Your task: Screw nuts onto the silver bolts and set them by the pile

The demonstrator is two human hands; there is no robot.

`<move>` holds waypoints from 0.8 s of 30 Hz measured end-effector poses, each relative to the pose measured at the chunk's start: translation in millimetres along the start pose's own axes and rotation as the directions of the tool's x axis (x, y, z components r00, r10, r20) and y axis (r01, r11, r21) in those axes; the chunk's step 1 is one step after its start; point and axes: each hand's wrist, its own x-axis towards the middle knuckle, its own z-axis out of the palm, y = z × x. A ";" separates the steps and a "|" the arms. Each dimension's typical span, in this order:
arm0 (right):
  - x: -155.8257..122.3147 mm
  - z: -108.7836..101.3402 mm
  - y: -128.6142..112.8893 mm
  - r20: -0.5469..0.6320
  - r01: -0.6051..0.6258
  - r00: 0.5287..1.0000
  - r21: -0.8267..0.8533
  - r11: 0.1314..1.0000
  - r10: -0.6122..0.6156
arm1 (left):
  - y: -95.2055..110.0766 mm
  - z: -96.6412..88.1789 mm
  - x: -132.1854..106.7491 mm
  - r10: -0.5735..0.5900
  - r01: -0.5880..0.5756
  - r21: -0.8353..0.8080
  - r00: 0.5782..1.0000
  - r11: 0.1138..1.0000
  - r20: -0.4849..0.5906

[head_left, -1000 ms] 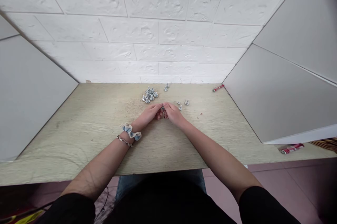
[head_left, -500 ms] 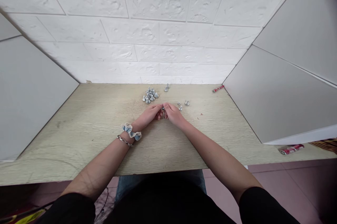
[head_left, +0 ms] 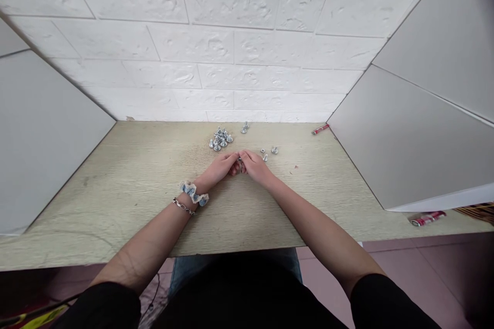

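Observation:
My left hand (head_left: 221,168) and my right hand (head_left: 252,165) meet at the middle of the wooden desk (head_left: 135,185), fingers pinched together on one small silver screw (head_left: 240,162) between them. A pile of several silver screws (head_left: 219,139) lies just beyond my left hand. Two loose screws (head_left: 244,127) lie further back, and a few more loose screws (head_left: 269,152) sit right of my right hand. My left wrist wears a blue scrunchie (head_left: 194,192) and a chain bracelet.
A white brick wall closes the back, and grey panels (head_left: 405,133) stand on both sides of the desk. A red pen (head_left: 320,129) lies at the back right corner. Another red object (head_left: 426,218) lies at the desk's right front edge.

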 end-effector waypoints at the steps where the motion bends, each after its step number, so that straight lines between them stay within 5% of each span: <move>1: 0.2 0.0 0.0 0.000 0.004 1.000 -0.001 1.000 -0.004 | -0.3 0.0 0.2 0.001 -0.001 0.002 1.000 1.000 -0.001; 24: 2.4 0.5 5.5 0.010 0.003 1.000 -0.004 1.000 -0.003 | 2.8 0.8 -1.5 -0.030 0.030 -0.011 0.999 0.999 0.015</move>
